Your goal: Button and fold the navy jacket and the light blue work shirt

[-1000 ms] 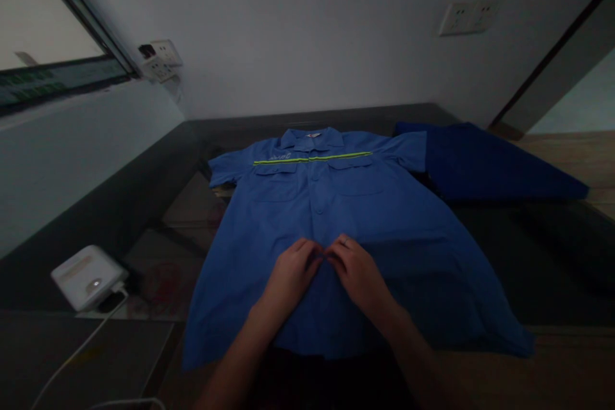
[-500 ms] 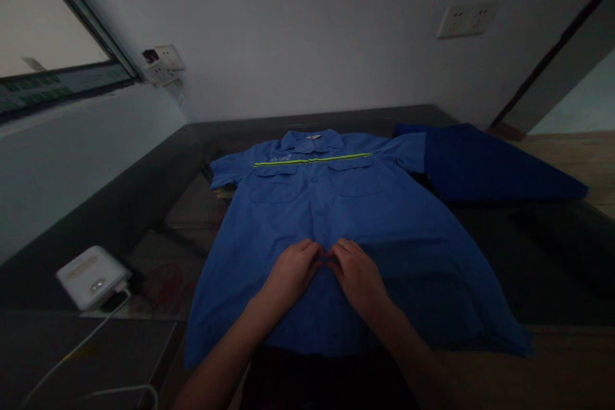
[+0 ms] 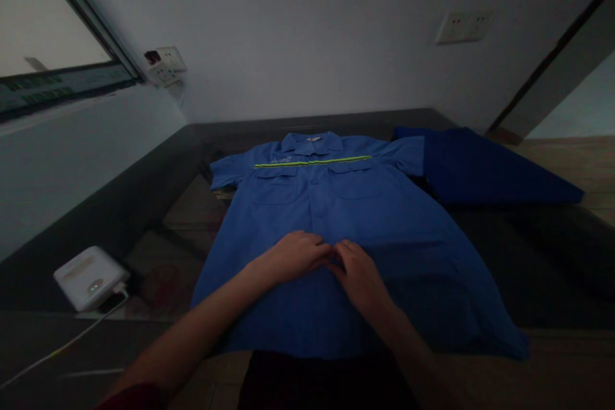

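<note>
A blue short-sleeved work shirt (image 3: 384, 218) with a yellow-green stripe across the chest lies flat, front up, on a dark table (image 3: 552, 250). My left hand (image 3: 293, 256) and my right hand (image 3: 358, 275) rest side by side on the shirt's button placket, a little below the middle. The fingertips of both hands are curled and pinched together on the placket fabric, where they meet. What lies under the fingertips is hidden.
A darker blue garment (image 3: 480, 166) lies at the back right, beside the shirt's sleeve. A white box-shaped device (image 3: 86, 277) with a white cable sits at the left. Wall sockets (image 3: 163, 65) are mounted at the left corner and on the back wall.
Both hands stay on the placket at nearly the same spot. My left forearm has swung out to the left, and the view has shifted slightly.
</note>
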A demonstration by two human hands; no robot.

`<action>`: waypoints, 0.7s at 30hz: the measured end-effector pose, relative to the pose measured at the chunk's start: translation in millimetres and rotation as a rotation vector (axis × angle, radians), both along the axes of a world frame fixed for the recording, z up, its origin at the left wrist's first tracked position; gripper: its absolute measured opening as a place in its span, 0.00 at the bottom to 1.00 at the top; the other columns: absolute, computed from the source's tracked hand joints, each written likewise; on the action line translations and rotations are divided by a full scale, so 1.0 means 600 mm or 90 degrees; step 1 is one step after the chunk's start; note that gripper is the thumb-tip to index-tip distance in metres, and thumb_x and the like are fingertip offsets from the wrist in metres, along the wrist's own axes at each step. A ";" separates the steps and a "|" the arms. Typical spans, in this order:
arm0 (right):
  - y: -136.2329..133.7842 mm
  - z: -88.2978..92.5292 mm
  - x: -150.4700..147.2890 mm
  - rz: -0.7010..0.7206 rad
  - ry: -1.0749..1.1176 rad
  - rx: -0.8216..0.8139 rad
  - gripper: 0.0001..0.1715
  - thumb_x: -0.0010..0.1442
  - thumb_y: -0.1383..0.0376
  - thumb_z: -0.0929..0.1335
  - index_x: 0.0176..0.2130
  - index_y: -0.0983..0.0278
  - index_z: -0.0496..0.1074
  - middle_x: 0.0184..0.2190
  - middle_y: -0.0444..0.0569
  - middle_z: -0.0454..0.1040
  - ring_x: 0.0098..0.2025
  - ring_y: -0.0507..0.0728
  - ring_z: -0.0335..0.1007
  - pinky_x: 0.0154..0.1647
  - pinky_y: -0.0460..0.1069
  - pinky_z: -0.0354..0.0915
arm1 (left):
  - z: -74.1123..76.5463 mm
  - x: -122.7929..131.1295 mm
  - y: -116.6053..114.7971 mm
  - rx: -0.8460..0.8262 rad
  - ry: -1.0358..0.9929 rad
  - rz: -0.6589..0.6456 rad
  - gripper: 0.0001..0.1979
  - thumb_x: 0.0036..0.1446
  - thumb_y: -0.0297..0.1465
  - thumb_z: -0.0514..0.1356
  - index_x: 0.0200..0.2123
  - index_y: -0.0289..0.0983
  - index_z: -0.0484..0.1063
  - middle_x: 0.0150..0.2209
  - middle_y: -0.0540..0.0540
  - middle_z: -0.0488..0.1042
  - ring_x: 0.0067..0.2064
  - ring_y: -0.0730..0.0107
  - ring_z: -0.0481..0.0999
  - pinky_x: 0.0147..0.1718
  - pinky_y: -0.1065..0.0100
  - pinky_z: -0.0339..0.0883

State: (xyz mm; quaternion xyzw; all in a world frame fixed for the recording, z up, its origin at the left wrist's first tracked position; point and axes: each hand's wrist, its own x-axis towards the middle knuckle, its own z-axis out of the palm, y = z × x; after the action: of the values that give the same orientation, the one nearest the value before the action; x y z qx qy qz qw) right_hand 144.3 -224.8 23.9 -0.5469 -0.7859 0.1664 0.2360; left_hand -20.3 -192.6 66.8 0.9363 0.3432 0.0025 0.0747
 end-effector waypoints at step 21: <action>0.003 -0.007 -0.002 -0.021 0.068 -0.005 0.08 0.56 0.72 0.67 0.34 0.61 0.64 0.29 0.44 0.71 0.33 0.55 0.68 0.32 0.48 0.59 | -0.047 -0.024 0.043 -0.272 -0.220 -0.019 0.12 0.66 0.33 0.46 0.32 0.37 0.64 0.30 0.53 0.67 0.35 0.73 0.67 0.43 0.67 0.55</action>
State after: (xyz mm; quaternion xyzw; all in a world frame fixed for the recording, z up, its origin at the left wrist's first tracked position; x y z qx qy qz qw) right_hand 143.0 -223.2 19.5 -0.5507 -0.7626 0.1945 0.2780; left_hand -34.4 -166.7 38.3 0.8899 0.3041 0.0889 0.3282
